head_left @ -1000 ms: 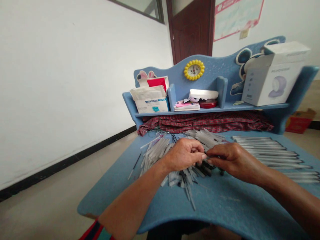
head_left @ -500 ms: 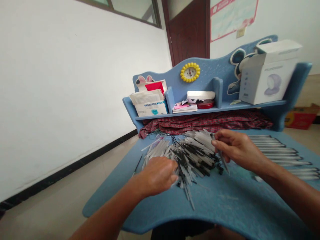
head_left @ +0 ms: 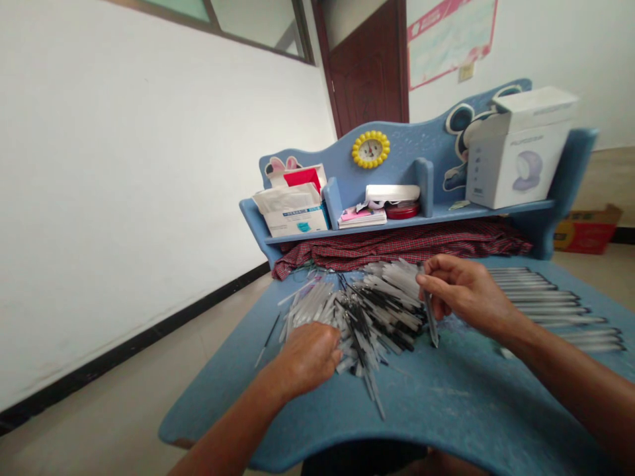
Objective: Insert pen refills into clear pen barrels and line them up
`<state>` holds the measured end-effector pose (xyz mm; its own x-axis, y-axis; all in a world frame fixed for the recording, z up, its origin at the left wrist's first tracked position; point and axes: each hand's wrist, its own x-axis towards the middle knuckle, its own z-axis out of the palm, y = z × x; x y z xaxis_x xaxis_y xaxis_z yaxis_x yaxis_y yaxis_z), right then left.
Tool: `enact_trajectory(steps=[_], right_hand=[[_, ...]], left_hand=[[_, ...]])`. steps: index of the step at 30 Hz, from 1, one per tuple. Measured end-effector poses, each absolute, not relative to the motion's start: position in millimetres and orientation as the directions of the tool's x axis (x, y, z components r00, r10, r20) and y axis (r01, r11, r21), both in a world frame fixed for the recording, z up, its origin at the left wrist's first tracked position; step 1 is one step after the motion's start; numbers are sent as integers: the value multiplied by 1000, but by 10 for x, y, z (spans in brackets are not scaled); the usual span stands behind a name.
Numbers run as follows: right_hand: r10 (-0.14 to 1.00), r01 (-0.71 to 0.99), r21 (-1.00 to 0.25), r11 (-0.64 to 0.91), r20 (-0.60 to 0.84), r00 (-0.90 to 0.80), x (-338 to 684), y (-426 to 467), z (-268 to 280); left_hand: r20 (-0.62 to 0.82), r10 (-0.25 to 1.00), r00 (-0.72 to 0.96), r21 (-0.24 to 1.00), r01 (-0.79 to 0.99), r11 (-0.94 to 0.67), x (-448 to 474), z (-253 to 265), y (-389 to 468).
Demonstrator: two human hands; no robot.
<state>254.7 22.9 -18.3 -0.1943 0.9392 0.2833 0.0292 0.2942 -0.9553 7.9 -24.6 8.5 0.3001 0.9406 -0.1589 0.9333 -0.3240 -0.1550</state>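
Note:
A pen [head_left: 430, 315] with a clear barrel hangs point down from my right hand [head_left: 459, 289], pinched near its upper end between thumb and fingers. Just left of it, a heap of loose pen parts [head_left: 391, 301], clear barrels and black pieces, spreads over the blue table [head_left: 421, 396]. My left hand [head_left: 310, 357] is curled closed at the near left edge of this heap; its fingers face away, so whatever they hold is hidden. To the right, beyond my right forearm, several pens [head_left: 540, 297] lie side by side in a row.
Behind the heap a red checked cloth [head_left: 397, 244] lies beneath a blue shelf [head_left: 446, 213]. On the shelf stand a white carton [head_left: 518, 158], a mask box [head_left: 297, 218] and a round red case [head_left: 403, 210]. A white wall [head_left: 124, 165] rises on the left.
The pen in my right hand has swung closer to upright. My left hand has shifted slightly left and stays curled. The whole view has turned a little.

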Motion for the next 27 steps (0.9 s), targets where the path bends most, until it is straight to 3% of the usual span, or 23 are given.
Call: enact_trajectory(steps=[5,9,14,22,27], right_hand=[[943,5,-955,295,290,-164,2521,188,-125],[951,-158,-952,262,283,-127,2481,157,-99],[959,-375,-908,187,251,-131,2412,147,-127],[957,-354,-917,182,249,-152,2372,153,-178],[958,-390,-904,173,246,-145,2374,159,-185]], left_hand=[[-83,953,292,-96,950,-299,11,134,-282],[36,966,255,135,957,-257,-110,193,-323],[86,986,145,438,883,-168,-142,106,-257],[105,986,127,489,857,-162,-151,-103,-64],[67,997,42,728,681,-77,-177,-59,-55]])
